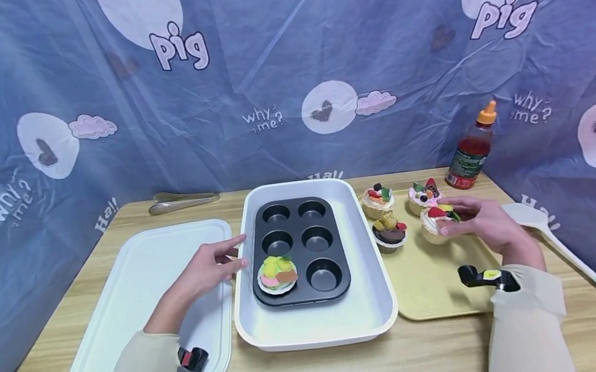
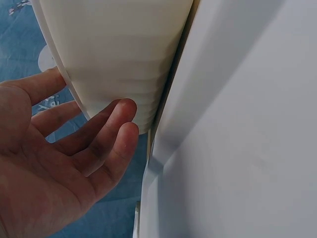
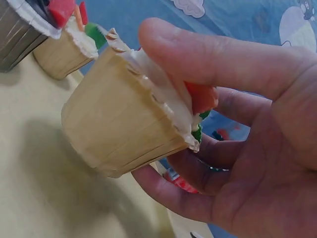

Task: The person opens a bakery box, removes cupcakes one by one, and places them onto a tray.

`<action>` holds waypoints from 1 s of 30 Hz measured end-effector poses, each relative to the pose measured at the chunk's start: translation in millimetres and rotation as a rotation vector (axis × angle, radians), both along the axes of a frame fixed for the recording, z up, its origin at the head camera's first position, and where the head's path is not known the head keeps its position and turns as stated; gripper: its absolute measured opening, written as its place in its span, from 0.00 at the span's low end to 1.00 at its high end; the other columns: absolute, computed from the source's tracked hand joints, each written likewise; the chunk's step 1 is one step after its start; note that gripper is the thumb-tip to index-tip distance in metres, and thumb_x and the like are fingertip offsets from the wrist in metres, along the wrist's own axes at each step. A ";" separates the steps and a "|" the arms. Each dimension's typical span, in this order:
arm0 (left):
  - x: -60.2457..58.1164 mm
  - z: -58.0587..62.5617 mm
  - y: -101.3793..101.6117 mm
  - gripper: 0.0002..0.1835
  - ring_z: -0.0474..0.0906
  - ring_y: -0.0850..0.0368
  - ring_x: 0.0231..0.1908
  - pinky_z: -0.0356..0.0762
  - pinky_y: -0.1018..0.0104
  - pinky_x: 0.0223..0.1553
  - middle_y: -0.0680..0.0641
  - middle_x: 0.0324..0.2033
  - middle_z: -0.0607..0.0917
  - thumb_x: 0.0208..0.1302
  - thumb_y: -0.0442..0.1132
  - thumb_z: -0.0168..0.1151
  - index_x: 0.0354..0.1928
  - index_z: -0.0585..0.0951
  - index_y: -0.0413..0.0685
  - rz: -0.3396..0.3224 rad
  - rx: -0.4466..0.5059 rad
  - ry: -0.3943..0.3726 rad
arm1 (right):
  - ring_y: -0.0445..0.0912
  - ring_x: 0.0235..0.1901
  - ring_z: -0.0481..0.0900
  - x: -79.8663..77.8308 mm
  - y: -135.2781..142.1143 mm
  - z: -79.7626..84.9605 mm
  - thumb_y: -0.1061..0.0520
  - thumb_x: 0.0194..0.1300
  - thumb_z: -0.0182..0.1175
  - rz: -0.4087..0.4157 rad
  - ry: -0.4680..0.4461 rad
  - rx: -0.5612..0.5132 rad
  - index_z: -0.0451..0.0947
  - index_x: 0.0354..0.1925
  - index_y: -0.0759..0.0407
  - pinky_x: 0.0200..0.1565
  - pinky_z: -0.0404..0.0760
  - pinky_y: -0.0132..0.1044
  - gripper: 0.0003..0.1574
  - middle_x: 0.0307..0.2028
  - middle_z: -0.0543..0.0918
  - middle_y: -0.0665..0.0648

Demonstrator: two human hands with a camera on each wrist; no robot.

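Note:
My right hand (image 1: 484, 226) grips a cupcake (image 3: 116, 114) with white cream and red, yellow and green toppings, thumb on one side and fingers on the other. The cupcake is tilted in the right wrist view, with a shadow on the yellow tray (image 1: 434, 296) beneath it. My left hand (image 1: 205, 270) is at the left rim of a white basin (image 1: 315, 326), its fingers loosely bent and touching the edge. Inside the basin lies a black muffin tin (image 1: 294, 223). A cupcake with yellow toppings (image 1: 277, 274) sits in its near left cup; the other cups are empty.
Beyond my right hand, several more cupcakes stand on the yellow tray, one with a chocolate top (image 1: 390, 235). A red sauce bottle (image 1: 470, 155) stands at the back right, near a long-handled spatula (image 1: 594, 275). Left are a white tray (image 1: 138, 292) and metal tongs (image 1: 183, 204).

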State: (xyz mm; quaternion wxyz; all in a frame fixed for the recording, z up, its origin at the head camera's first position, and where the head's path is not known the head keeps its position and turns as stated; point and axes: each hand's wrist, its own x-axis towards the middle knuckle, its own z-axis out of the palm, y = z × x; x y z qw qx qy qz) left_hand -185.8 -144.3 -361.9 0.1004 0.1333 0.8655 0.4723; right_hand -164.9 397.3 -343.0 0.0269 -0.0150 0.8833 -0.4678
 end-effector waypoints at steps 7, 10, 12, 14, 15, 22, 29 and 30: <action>0.5 -0.4 -0.2 0.31 0.78 0.58 0.33 0.82 0.65 0.32 0.35 0.49 0.84 0.66 0.38 0.68 0.71 0.72 0.43 -0.001 0.007 -0.001 | 0.25 0.46 0.71 -0.8 0.2 -3.2 0.51 0.58 0.75 -0.010 -0.047 0.051 0.67 0.72 0.63 0.46 0.73 0.19 0.49 0.45 0.75 0.29; 0.6 -0.7 -0.2 0.31 0.78 0.58 0.33 0.81 0.66 0.32 0.35 0.49 0.84 0.66 0.38 0.67 0.70 0.72 0.43 -0.003 0.014 0.002 | 0.25 0.48 0.69 -1.0 0.3 -3.6 0.49 0.58 0.75 -0.015 -0.058 0.064 0.67 0.72 0.62 0.47 0.73 0.19 0.49 0.50 0.76 0.35; 0.6 -0.8 -0.2 0.31 0.78 0.57 0.33 0.81 0.66 0.32 0.34 0.49 0.84 0.66 0.38 0.67 0.70 0.72 0.42 -0.005 0.016 0.004 | 0.26 0.49 0.69 -1.3 0.6 -4.3 0.49 0.58 0.75 -0.015 -0.066 0.069 0.67 0.72 0.61 0.47 0.72 0.19 0.49 0.52 0.76 0.39; 0.5 -1.0 -0.3 0.31 0.79 0.57 0.33 0.81 0.66 0.32 0.35 0.49 0.84 0.66 0.38 0.67 0.70 0.72 0.42 -0.005 0.017 0.005 | 0.27 0.49 0.68 -1.7 1.1 -5.4 0.48 0.58 0.74 -0.013 -0.075 0.069 0.68 0.72 0.60 0.48 0.72 0.19 0.48 0.54 0.76 0.40; 0.4 -1.1 -0.4 0.31 0.79 0.57 0.33 0.81 0.66 0.32 0.35 0.49 0.84 0.66 0.38 0.67 0.70 0.72 0.42 -0.005 0.016 0.005 | 0.27 0.49 0.68 -2.0 1.4 -6.0 0.48 0.59 0.74 -0.011 -0.079 0.068 0.68 0.72 0.60 0.48 0.72 0.19 0.48 0.55 0.75 0.40; -0.3 -2.2 -0.7 0.31 0.78 0.56 0.32 0.81 0.66 0.31 0.34 0.48 0.84 0.66 0.37 0.67 0.70 0.72 0.42 -0.008 0.018 0.009 | 0.26 0.48 0.71 -4.4 3.0 -9.4 0.50 0.61 0.73 0.019 -0.078 0.071 0.66 0.71 0.65 0.47 0.72 0.21 0.47 0.62 0.77 0.51; -0.8 -1.2 -0.1 0.31 0.78 0.55 0.34 0.81 0.66 0.31 0.34 0.49 0.84 0.66 0.38 0.67 0.71 0.72 0.43 -0.003 0.000 0.017 | 0.24 0.44 0.74 -3.5 1.6 -6.5 0.47 0.64 0.70 0.006 -0.097 0.050 0.62 0.73 0.66 0.45 0.75 0.24 0.49 0.55 0.80 0.40; -0.8 -1.1 0.0 0.31 0.78 0.55 0.34 0.81 0.66 0.31 0.34 0.49 0.84 0.66 0.38 0.67 0.71 0.72 0.43 -0.004 -0.002 0.018 | 0.24 0.43 0.74 -2.8 1.7 -6.0 0.47 0.65 0.70 0.002 -0.095 0.050 0.62 0.73 0.66 0.45 0.75 0.23 0.49 0.53 0.79 0.35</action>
